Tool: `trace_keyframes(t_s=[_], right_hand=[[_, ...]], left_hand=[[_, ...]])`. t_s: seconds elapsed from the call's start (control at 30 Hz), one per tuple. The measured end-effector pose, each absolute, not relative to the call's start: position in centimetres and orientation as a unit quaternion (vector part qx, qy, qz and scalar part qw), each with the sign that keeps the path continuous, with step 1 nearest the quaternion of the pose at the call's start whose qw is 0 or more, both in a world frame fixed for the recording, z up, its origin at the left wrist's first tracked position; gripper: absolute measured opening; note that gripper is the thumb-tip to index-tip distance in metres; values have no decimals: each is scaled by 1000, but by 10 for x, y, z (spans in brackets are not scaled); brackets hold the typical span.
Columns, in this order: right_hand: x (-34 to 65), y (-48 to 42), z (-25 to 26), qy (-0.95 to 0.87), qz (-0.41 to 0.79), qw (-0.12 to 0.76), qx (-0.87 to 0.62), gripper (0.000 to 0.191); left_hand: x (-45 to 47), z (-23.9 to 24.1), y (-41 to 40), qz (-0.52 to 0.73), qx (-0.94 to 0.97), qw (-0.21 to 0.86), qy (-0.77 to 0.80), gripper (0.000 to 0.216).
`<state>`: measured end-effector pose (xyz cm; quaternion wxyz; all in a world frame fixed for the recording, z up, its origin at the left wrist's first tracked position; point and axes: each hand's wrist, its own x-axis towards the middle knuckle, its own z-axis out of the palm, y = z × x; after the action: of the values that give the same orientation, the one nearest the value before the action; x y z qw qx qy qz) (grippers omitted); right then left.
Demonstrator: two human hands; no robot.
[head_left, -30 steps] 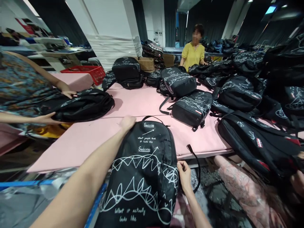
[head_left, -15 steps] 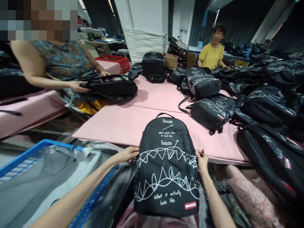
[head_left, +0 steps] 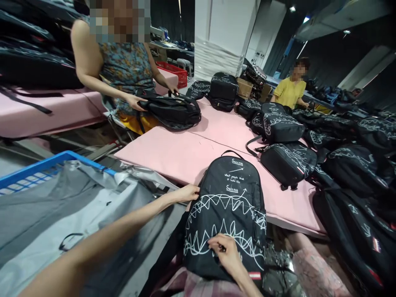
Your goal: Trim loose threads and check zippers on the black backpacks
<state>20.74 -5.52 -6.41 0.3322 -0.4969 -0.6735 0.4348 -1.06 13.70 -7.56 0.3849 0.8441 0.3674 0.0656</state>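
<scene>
A black backpack (head_left: 227,214) with white scribble print, lettering and a small red label leans upright at the near edge of the table, its front panel facing me. My left hand (head_left: 189,193) pinches its left side edge. Over the lower front panel is my right hand (head_left: 225,248), its fingers curled around a small dark pointed tool (head_left: 222,247), mostly hidden, which may be thread snips. Part of the lower lettering is covered by that hand.
Several black backpacks (head_left: 289,163) crowd the right of the pink table (head_left: 161,150). At left stands a blue crate (head_left: 66,156) lined with grey sheeting. A co-worker's hands (head_left: 137,102) handle another backpack (head_left: 175,110) across the table; a person in yellow (head_left: 287,90) is farther back.
My right hand has moved from the backpack's right edge to its lower front panel. The left hand stays on the left edge. The view has swung left.
</scene>
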Motion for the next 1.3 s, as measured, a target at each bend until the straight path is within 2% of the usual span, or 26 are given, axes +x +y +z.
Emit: trace_keyframes(t_s=[0.17,0.33,0.43,0.5,0.6,0.7,0.77,0.87,0.97,1.03,1.13,1.2,1.3], right_hand=[[212,-53,-78,-661,462,293,-513,17],[208,-50,-75,-683,445,284,-505,18],[208,-53,-74,-682,436,284,-514,18],[210,-57,-76,-674,429,297,-523,19],[213,-62,-81,-644,441,327,-534,20],[214,-63,-80,-585,482,349,-551,21],[217,-61,-71,-551,513,363,-550,22],[231,-54,-43,-510,540,420,-521,24],[256,-43,-2,-500,499,519,-480,23],[273,-33,26,-533,431,569,-454,21],[287,-15,55,-587,352,584,-437,21],[289,-2,58,-596,357,567,-442,25],[285,9,47,-596,385,524,-471,29]], left_hand=[[-22,-56,159,127,890,257,354,11],[-1,-28,209,223,858,175,428,13],[18,-33,212,269,801,182,502,11],[24,-48,192,280,769,213,534,21],[19,-76,143,260,760,291,519,39],[4,-84,101,244,768,346,481,41],[-5,-64,86,248,764,360,474,39],[-6,7,80,288,754,340,482,35],[22,87,77,326,784,244,468,32],[58,116,72,316,817,163,454,29],[116,110,59,237,848,81,467,22],[142,90,48,210,862,84,454,16],[148,71,39,236,885,113,385,27]])
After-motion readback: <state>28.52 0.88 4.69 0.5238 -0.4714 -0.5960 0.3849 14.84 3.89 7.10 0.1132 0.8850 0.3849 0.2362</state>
